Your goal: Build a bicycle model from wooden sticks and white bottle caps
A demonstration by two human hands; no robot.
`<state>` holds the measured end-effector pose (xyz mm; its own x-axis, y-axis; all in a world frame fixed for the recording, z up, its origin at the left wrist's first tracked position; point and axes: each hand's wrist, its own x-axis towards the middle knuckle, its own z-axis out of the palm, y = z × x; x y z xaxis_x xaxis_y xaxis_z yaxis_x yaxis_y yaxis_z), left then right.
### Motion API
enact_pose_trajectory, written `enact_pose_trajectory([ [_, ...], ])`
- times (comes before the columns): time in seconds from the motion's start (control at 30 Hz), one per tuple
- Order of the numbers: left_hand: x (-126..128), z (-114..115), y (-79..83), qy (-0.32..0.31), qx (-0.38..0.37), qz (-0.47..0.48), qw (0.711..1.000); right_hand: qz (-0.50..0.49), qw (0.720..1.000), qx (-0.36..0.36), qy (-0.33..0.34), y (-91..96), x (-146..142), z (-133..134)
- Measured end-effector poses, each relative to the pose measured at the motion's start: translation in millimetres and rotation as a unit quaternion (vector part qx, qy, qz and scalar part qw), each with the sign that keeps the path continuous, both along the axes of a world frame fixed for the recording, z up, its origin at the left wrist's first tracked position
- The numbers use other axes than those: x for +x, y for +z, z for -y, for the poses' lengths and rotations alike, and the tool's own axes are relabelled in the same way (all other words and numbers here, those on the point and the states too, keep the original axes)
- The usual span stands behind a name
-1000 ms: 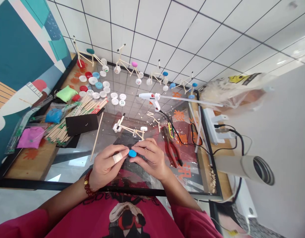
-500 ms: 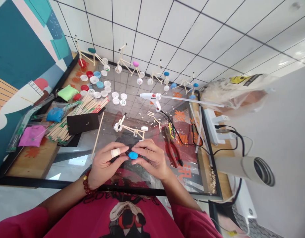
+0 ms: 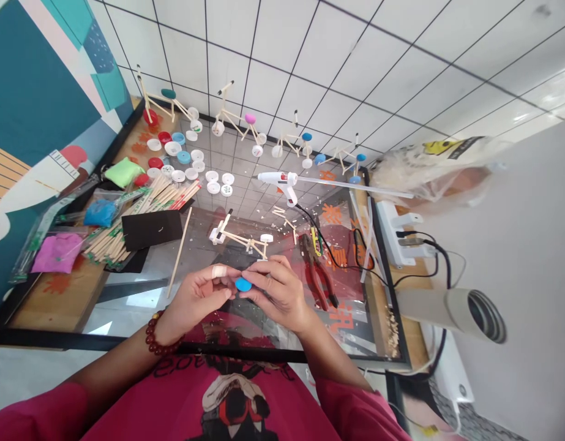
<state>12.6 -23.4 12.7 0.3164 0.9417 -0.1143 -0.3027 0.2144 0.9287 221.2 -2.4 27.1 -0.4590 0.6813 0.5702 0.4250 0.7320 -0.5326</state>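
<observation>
At lower centre of the frame, the left hand (image 3: 194,297) and right hand (image 3: 280,295) grasp a flattened oval of blue modelling clay (image 3: 243,284) between their fingertips, gently rather than clenched. Light, even pressure from both sides keeps its edge round. A stick-built bicycle model (image 3: 239,239) stands just above, with red-handled pliers (image 3: 315,269) to the right.

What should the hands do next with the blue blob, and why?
Maybe carry the blue clay oval, pinched between the left hand and right hand, over to the nearby stick bike. The clay looks smooth already, and that bike shows no coloured seat, while the farther bike with a pink oval has one on top.
</observation>
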Motion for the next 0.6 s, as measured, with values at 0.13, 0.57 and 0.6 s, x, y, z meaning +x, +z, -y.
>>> enact_pose_trajectory([
  [0.13, 1.1, -1.0, 1.7, -0.037, -0.054, 0.038, 0.997, 0.038, 0.999, 0.012, 0.005, -3.4, 0.7, 1.2],
  [0.57, 3.4, -2.0, 4.4, -0.004, 0.033, -0.065, 0.997, 0.053, 0.998, 0.005, 0.039, -6.2, -0.7, 2.1],
  [0.6, 3.4, -2.0, 4.4, -0.005, 0.034, -0.066, 0.997, 0.052, 0.998, 0.007, 0.04, -6.0, -0.7, 2.1],
])
